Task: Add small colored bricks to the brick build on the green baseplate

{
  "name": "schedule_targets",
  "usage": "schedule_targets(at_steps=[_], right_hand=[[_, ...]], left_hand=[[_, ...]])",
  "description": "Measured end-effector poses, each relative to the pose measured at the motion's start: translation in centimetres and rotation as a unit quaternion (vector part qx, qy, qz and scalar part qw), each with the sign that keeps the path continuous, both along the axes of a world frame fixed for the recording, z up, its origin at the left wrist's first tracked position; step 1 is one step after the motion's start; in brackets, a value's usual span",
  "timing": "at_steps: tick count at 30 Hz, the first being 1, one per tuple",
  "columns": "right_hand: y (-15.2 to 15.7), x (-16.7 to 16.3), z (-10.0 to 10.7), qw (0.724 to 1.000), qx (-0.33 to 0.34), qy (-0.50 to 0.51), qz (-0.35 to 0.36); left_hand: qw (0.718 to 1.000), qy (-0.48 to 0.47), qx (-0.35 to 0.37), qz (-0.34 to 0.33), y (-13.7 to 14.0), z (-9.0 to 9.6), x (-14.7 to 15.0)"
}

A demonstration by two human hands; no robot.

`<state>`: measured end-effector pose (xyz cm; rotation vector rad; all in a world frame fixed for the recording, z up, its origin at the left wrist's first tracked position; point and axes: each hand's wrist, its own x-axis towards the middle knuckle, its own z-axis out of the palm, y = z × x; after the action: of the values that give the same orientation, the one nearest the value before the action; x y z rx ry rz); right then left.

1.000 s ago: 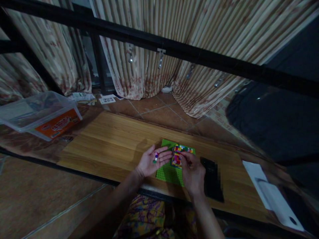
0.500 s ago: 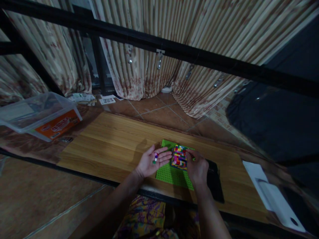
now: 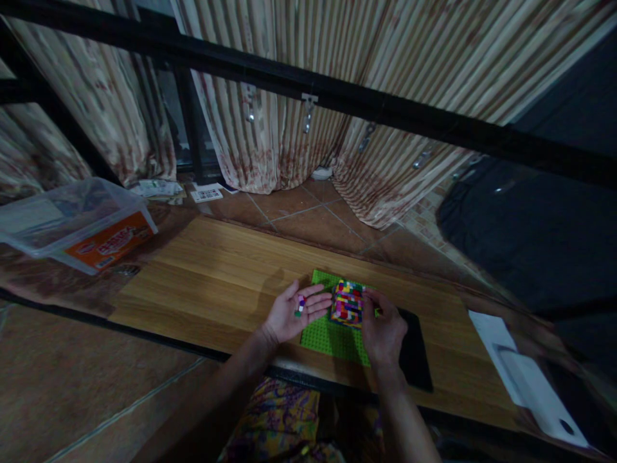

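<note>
My left hand (image 3: 289, 314) lies palm up with its fingers stretched out. A few small toy bricks (image 3: 301, 305), white, purple and green among them, rest loose on it. Its fingertips reach the left side of a block of many-coloured bricks (image 3: 347, 302) standing on a green studded baseplate (image 3: 332, 339). At the block's right side is my right hand (image 3: 384, 329), its fingers bent and thumb drawn in against them. Whatever the right fingertips hold is hidden or too small to make out.
A black flat object (image 3: 418, 354) lies right of the baseplate on the wooden board (image 3: 216, 270). White flat items (image 3: 530, 379) lie at the far right. A clear plastic box (image 3: 81, 218) with an orange label stands at left. A dark rail (image 3: 347, 96) crosses before striped curtains.
My right hand has shifted slightly right, and more of the block's right side shows. My left hand keeps its place with the loose bricks on it.
</note>
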<state>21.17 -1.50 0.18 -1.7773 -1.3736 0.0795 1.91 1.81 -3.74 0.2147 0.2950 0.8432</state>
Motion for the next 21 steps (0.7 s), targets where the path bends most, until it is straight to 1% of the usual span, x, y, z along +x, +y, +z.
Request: schedule_targets(at_steps=[2, 4, 8, 16, 21], right_hand=[[-0.10, -0.23, -0.13, 1.000, 0.022, 0.007, 0.007], [-0.11, -0.40, -0.25, 0.999, 0.030, 0.009, 0.019], [0.00, -0.47, -0.50, 0.999, 0.025, 0.003, 0.028], [0.19, -0.73, -0.79, 0.999, 0.039, -0.023, 0.025], [0.27, -0.96, -0.78, 0.997, 0.047, -0.060, 0.021]], left_hand=[[1.000, -0.002, -0.001, 0.000, -0.01, -0.02, 0.00], [1.000, -0.007, -0.003, -0.003, -0.01, -0.06, -0.01], [1.000, -0.011, -0.003, -0.002, -0.03, -0.09, -0.04], [1.000, 0.004, -0.018, 0.002, -0.09, 0.31, -0.01], [1.000, 0.007, -0.015, 0.000, -0.04, 0.24, 0.00]])
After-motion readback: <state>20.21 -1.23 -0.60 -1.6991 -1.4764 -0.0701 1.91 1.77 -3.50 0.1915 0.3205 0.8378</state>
